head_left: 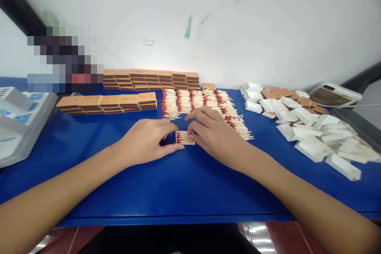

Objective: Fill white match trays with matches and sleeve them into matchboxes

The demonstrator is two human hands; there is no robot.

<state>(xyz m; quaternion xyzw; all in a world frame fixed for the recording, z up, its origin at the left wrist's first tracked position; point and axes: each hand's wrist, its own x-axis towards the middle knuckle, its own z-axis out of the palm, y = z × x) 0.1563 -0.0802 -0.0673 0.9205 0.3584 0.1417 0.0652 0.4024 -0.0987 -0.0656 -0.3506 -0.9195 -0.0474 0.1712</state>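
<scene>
A small white matchbox tray (183, 138) filled with red-tipped matches rests on the blue table (166, 190) between my two hands. My left hand (145, 141) pinches its left end with thumb and fingers. My right hand (212, 133) curls over its right side, fingers pressing on the tray. Just behind the hands lie rows of loose red-tipped matches (196, 101).
Orange matchbox sleeves (108, 103) lie in rows at the back left, more stacked (151, 79) against the white wall. A heap of white empty trays (315, 135) lies at the right. A grey-white device (20, 121) stands at the left edge, another device (335, 94) far right.
</scene>
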